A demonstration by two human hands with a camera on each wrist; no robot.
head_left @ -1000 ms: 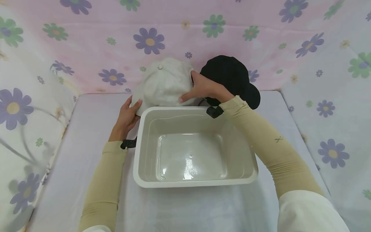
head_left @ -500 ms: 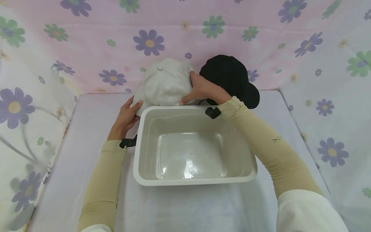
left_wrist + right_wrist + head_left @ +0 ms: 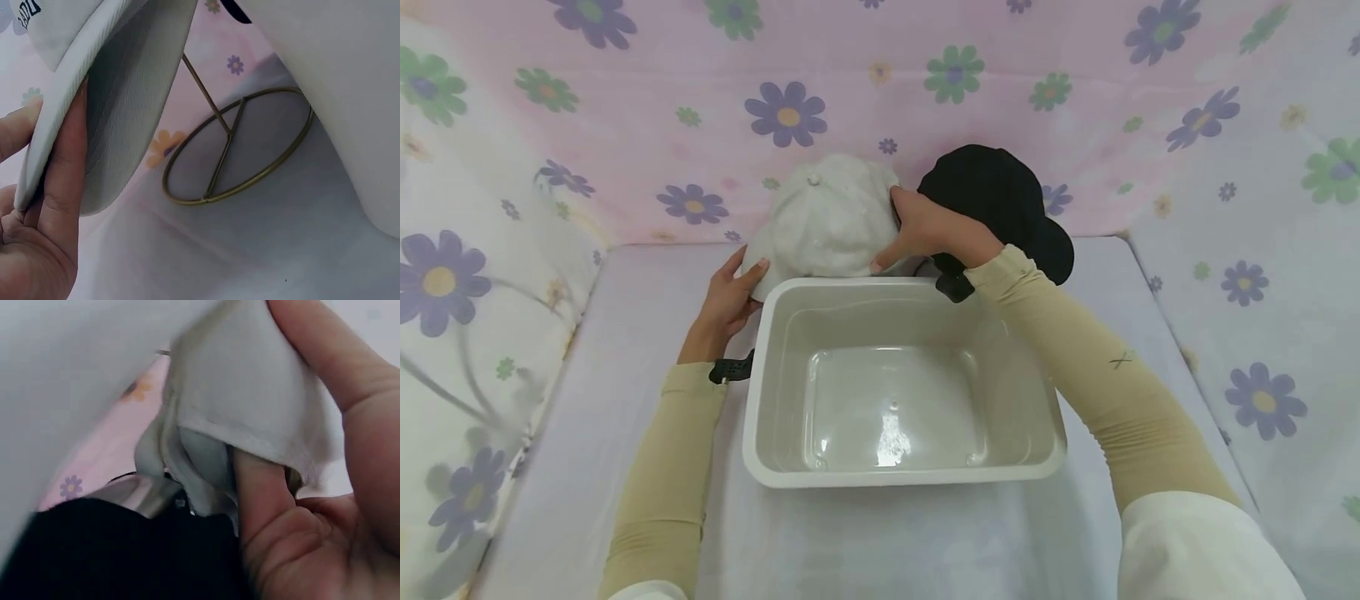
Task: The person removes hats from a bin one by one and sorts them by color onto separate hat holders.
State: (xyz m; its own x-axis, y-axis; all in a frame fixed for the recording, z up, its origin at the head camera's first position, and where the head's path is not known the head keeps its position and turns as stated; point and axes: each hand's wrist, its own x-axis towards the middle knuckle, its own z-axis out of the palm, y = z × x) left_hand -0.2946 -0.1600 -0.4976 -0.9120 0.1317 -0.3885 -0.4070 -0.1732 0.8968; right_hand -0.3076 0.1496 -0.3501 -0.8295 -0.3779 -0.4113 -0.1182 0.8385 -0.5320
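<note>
A white baseball cap (image 3: 835,217) sits behind the basin, its brim pointing left. My left hand (image 3: 726,296) pinches that brim, thumb on one face and fingers on the other, as the left wrist view shows with the brim (image 3: 134,106). At the cap's back right edge, my right hand (image 3: 928,225) grips the fabric; in the right wrist view a finger is tucked under the white edge (image 3: 231,387) and the thumb lies outside. Under the white cap stands a brass wire stand with a round base (image 3: 228,134). A black cap (image 3: 992,196) is just right of my right hand.
A deep off-white plastic basin (image 3: 902,477) stands in front of the caps, below my right forearm. The table has a pale cloth (image 3: 880,542). Flower-printed fabric walls (image 3: 850,75) close in the back and both sides.
Almost nothing differs. My right thumb has shifted slightly to the right along the white cap's lower edge; both hands keep their hold.
</note>
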